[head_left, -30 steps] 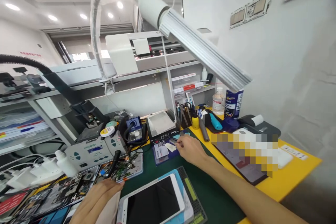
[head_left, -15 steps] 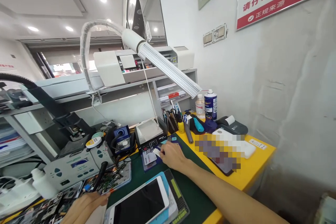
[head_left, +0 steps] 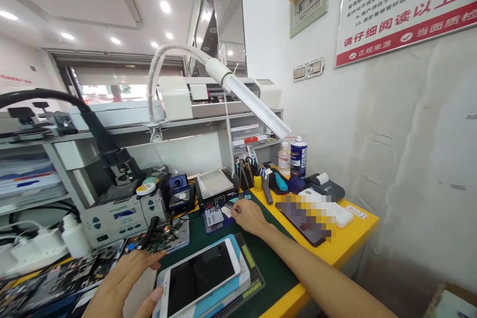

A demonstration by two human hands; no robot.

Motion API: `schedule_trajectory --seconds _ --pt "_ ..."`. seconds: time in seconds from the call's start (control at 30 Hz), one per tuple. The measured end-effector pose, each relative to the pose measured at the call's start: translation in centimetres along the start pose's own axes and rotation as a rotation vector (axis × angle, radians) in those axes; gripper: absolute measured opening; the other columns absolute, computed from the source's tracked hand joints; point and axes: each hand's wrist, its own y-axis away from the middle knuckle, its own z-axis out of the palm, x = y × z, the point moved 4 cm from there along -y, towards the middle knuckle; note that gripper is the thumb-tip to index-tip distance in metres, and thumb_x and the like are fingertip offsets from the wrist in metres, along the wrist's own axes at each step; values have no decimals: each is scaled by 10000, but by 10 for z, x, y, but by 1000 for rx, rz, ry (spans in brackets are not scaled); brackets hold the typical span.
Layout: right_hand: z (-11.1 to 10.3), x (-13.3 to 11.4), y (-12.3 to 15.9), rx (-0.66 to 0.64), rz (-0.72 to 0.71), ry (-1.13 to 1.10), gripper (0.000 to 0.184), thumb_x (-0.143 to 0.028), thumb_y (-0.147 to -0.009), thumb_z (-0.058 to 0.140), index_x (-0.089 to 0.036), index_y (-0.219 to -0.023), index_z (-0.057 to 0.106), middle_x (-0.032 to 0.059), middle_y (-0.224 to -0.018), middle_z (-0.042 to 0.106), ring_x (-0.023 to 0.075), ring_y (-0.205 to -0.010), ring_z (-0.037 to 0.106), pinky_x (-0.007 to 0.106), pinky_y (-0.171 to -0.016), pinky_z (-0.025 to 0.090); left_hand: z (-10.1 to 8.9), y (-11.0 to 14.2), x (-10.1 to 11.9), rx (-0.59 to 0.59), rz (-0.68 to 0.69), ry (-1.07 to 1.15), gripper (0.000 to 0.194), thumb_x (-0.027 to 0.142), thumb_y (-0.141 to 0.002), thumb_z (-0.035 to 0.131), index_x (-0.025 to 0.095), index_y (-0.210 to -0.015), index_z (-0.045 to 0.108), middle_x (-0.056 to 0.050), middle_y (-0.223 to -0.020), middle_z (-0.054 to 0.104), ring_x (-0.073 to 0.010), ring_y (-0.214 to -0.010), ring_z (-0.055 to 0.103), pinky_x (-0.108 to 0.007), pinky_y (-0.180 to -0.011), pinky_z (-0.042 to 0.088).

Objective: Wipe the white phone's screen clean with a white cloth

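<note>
A white-framed phone (head_left: 203, 276) with a dark screen lies on a white-and-blue box (head_left: 235, 285) at the front of the green mat (head_left: 278, 268). My left hand (head_left: 124, 278) is at the phone's left edge, thumb and fingers apart, holding nothing. Farther back, my right hand (head_left: 249, 216) is closed with its fingertips pinched together beside a small card (head_left: 213, 216) and a white scrap (head_left: 226, 211). Whatever lies between those fingertips is too small and hidden to name.
A tray of circuit boards (head_left: 175, 238) and a grey rework station (head_left: 122, 218) stand to the left. A lamp (head_left: 257, 104) hangs over the bench. On the yellow edge lie a dark phone (head_left: 303, 221) and a white phone or case (head_left: 345, 217). A spray can (head_left: 298, 158) stands behind.
The camera has tilted up and turned left. My left hand has lifted and spread its thumb toward the phone's edge. My right hand stays near the card with its fingers pinched.
</note>
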Motion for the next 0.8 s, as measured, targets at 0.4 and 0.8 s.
schedule_trajectory --seconds 0.4,0.8 --pt "0 4 -6 45 -34 -113 150 -262 -875 562 -196 -793 670 23 -764 684 182 -735 608 258 -618 337 -16 -14 14 -85 -130 112 295 290 -1014 385 188 -1168 615 -62 -970 666 -210 -918 611 -326 -825 481" --pt "-52 6 -12 202 25 -22 203 -137 -813 506 -197 -790 698 42 -925 720 177 -827 640 248 -717 435 1 1 -11 76 -19 67 307 395 -963 508 254 -1222 593 -38 -1074 690 -237 -1003 631 -369 -913 476"
